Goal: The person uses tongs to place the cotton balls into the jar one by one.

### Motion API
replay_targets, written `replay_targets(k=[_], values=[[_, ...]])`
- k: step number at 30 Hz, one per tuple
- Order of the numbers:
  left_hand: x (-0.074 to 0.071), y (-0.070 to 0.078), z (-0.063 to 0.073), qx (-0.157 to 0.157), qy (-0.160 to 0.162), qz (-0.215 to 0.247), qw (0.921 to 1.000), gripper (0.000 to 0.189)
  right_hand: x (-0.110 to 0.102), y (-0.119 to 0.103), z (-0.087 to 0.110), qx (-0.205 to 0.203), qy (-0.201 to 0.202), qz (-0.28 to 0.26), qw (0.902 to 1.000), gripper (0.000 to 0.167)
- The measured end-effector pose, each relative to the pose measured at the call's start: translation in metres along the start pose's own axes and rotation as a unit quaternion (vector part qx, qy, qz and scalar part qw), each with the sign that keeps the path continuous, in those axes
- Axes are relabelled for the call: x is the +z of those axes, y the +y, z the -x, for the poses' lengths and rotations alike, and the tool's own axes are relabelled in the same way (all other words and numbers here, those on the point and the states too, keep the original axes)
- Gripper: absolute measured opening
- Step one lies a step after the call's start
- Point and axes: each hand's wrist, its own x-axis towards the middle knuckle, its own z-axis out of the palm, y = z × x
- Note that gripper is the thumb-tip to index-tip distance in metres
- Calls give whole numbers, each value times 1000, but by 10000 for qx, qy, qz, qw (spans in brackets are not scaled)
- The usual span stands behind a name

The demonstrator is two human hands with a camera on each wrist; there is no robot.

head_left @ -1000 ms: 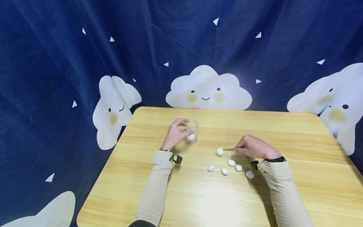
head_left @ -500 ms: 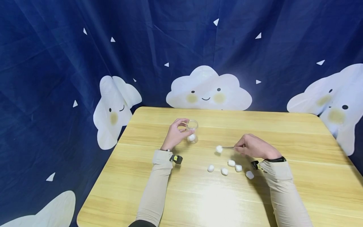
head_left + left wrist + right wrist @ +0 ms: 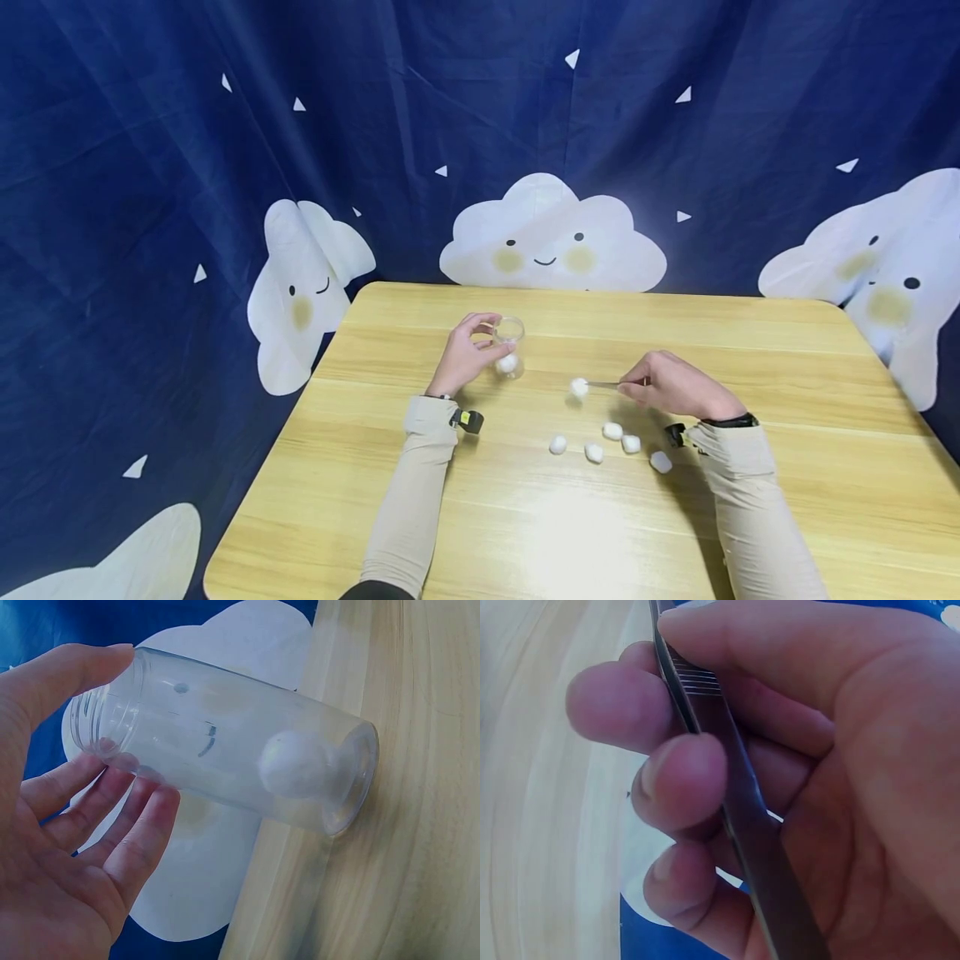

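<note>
My left hand holds a clear open-topped jar near its threaded neck, thumb on one side and fingertips on the other. The jar stands upright on the table. A white cotton ball lies low inside it, with something white and blurred below. My right hand pinches metal tweezers between thumb and fingers. At their tips, in the head view, hangs another cotton ball, right of the jar and just above the table. The tweezer tips are outside the right wrist view.
Several cotton balls lie loose on the wooden table, among them one at the left and one at the right, nearer my body than the tweezers. A blue curtain with cloud prints hangs behind the table.
The right hand has raised the tweezers and their cotton ball slightly, away from my body and a touch to the left. The left hand and jar have stayed in place.
</note>
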Motion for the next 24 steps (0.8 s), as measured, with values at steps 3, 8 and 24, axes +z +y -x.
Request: replay_targets(k=[3,8,24], values=[[0,0,-1,-1,16,0,10000,55,-1,-1,0,43,20,-2,10000,23],[0,0,-1,-6,18,-32,10000,55,-5,-4,2,75,61,-37,9999,19],[-1,-1,-1,-33,-36,-5,10000,55,-13,-9,-1,128,229,79,9996,17]])
